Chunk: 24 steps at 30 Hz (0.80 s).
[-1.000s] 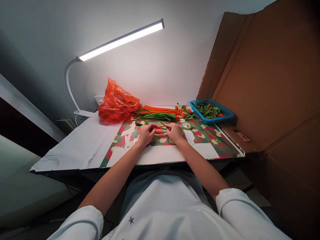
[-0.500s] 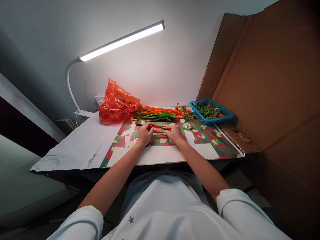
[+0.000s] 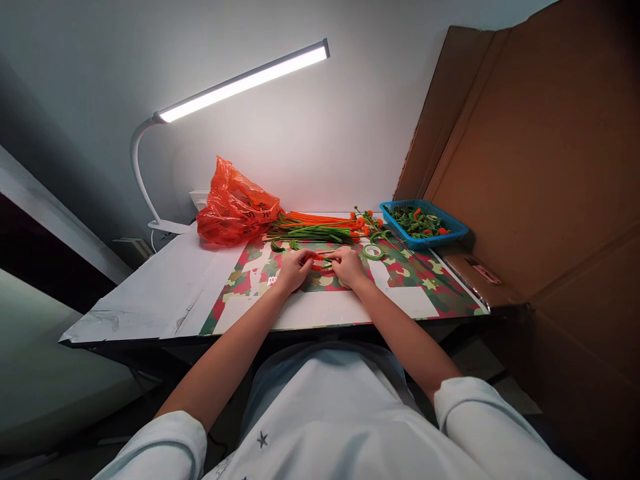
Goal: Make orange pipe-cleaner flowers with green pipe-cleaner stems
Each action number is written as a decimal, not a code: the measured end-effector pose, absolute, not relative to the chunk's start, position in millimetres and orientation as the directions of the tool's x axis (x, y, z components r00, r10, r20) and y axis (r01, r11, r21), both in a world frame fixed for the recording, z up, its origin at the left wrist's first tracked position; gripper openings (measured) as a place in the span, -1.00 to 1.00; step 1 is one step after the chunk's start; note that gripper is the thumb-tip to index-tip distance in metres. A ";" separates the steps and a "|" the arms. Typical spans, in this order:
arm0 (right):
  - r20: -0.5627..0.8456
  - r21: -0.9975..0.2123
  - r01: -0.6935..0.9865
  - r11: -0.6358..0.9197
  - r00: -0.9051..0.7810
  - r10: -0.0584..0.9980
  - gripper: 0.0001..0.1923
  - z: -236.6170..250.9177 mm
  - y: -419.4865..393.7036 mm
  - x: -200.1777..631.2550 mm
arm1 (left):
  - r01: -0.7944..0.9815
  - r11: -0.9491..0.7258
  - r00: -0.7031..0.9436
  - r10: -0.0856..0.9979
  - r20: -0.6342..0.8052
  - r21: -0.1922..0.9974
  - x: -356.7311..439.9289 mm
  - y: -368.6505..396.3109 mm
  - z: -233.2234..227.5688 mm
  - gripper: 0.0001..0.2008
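My left hand (image 3: 294, 269) is closed, fingertips pinched on the orange end of a small orange-and-green craft flower stem (image 3: 318, 259). Its green end runs into the pinched fingers of my right hand (image 3: 349, 267). A second orange-and-green piece (image 3: 318, 267) shows just below, between the two hands; which fingers touch it I cannot tell. Green leaf pieces (image 3: 293, 245) lie just beyond my left hand. To the right of my right hand rests a roll of green tape (image 3: 373, 251).
Behind the hands lies a bundle of green and orange stems (image 3: 320, 232), beside an orange plastic bag (image 3: 235, 207). A blue basket (image 3: 425, 243) holds leafy pieces at the back right. A lit lamp (image 3: 245, 81) hangs above; a cardboard sheet (image 3: 540, 147) stands at right.
My left fingers have shifted slightly, and the held piece now lies closer between both hands, with less of its green end showing. The other things stay put.
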State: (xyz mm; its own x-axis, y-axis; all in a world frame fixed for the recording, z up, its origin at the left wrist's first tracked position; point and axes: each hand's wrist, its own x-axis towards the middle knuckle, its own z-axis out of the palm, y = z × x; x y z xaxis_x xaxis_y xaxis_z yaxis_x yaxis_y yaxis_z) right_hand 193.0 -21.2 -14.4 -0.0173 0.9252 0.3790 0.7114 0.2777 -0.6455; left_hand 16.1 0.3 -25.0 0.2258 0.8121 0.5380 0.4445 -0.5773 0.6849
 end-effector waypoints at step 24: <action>0.513 -0.766 0.505 0.396 0.110 0.851 -0.87 -16.7 -17.1 193.2 | 0.420 -0.530 0.110 0.836 0.538 0.737 11.6 5.8 -30.0 -0.74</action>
State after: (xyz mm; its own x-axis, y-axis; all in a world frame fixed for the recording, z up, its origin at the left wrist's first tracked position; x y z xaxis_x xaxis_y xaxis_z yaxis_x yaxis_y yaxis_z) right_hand 193.2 -17.1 -16.7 0.1103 0.8513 0.5129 0.5054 0.3963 -0.7665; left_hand 11.6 5.8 -30.0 0.1105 0.8356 0.5382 0.4197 -0.5301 0.7368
